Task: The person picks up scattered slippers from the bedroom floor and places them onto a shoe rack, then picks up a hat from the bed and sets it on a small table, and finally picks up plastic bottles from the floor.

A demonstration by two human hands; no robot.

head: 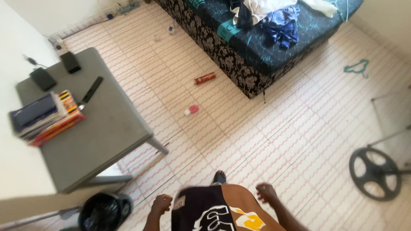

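A black and brown garment (222, 209) with a white and yellow print hangs in front of me at the bottom of the view. My left hand (160, 204) is closed on its left upper edge. My right hand (267, 192) grips its right upper corner, a little blurred. Between the hands, the tip of my foot (219, 176) shows on the tiled floor.
A grey table (102, 137) at the left carries stacked books (45, 117), a remote (91, 90) and two black boxes. A bin with a black bag (102, 211) stands below it. On the floor lie a red tube can (204, 78), a pink item (192, 110), a teal hanger (357, 67). A clothes-strewn bed (265, 47) stands behind; fan base (374, 173) right.
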